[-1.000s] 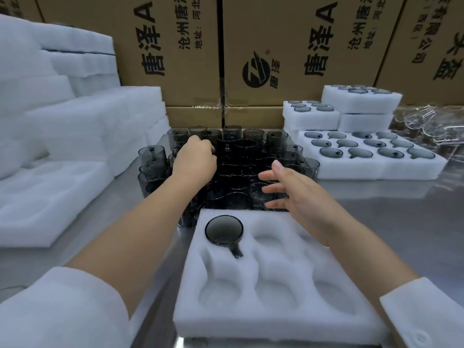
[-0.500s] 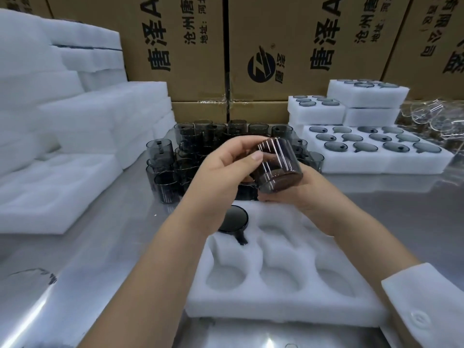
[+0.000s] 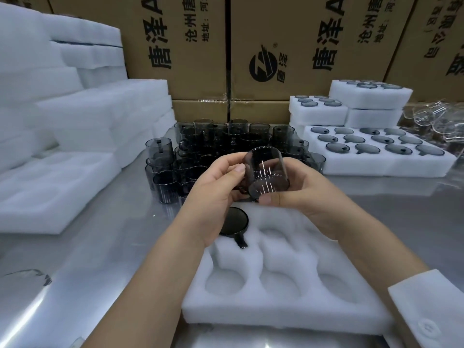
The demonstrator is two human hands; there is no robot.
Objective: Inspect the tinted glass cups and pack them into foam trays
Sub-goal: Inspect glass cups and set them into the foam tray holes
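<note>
Inspection step, mid-frame: tinted cup (image 3: 267, 172) held tilted, base toward the camera, above the far edge of the near foam tray (image 3: 288, 307). Left hand (image 3: 216, 197) pinches its left side, thumb on the wall, fingers curled underneath. Right hand (image 3: 308, 194) cradles it, thumb at the base rim, fingers curled behind. Done: one packed cup (image 3: 234, 221) seated in the tray's upper-left pocket; filled trays (image 3: 376, 162) stacked at right of frame. Left: every other visible pocket here is empty, and a big cluster of loose cups (image 3: 226, 141) waits at centre. My read: early in this tray, batch far from finished.
</note>
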